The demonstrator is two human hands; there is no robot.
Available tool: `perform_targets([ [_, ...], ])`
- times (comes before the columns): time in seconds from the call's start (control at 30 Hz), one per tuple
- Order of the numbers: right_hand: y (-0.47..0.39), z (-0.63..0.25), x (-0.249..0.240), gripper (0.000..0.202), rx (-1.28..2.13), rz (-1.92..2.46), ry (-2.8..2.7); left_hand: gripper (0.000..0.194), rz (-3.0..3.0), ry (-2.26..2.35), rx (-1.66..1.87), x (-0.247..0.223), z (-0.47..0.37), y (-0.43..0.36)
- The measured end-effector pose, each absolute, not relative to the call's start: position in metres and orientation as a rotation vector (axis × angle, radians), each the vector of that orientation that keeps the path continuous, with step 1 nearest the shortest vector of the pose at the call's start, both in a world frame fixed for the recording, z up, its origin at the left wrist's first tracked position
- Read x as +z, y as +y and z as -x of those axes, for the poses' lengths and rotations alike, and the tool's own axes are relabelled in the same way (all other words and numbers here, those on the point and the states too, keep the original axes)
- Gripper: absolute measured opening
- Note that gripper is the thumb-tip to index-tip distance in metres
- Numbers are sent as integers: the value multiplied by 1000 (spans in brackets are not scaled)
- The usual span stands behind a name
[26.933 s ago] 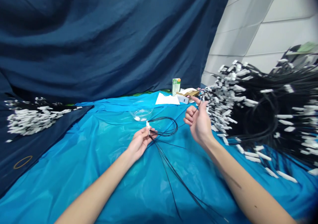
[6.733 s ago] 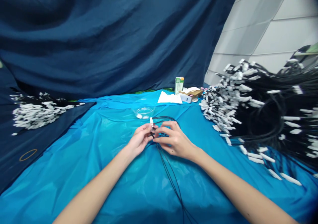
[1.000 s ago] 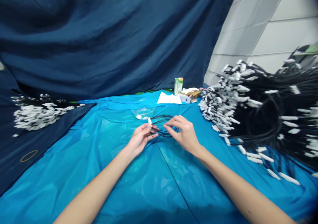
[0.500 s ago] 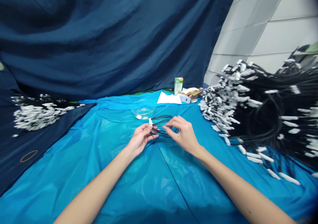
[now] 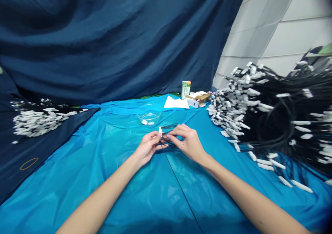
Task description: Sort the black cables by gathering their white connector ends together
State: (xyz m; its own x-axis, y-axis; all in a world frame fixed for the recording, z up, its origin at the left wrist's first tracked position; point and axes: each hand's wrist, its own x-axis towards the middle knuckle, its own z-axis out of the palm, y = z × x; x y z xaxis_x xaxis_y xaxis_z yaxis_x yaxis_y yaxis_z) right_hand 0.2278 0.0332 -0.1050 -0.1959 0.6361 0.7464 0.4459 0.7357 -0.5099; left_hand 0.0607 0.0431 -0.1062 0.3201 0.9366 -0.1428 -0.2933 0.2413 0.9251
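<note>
My left hand (image 5: 146, 148) grips a white connector (image 5: 160, 130) between thumb and fingers, its upper end sticking out above them. Thin black wires (image 5: 169, 126) run rightward from the connector, and one long strand (image 5: 178, 184) trails down over the blue cover. Close beside the connector, my right hand (image 5: 190, 143) is closed in a pinch among these wires. The pinched tip is too small to see clearly, so which wire is in it cannot be made out.
A clear bowl (image 5: 150, 118) with a few white pieces stands behind my hands. To the right lies a large heap of black cables with white connectors (image 5: 233, 106); a smaller pile (image 5: 38, 121) sits left. Paper (image 5: 176, 102) and a green-white box (image 5: 186, 90) are at the back.
My right hand has shifted left, bringing its fingertips up against the connector. My left hand and the connector have moved slightly right and down.
</note>
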Motion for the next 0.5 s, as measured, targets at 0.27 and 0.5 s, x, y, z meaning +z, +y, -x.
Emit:
perform_targets([
  [0.27,33,-226,-107,12,216,821,-1857,34,-949,855,966,-108,-62,41],
  [0.5,35,-224,-115,15,47,831,-1899,30,-927,852,990,-112,-62,43],
])
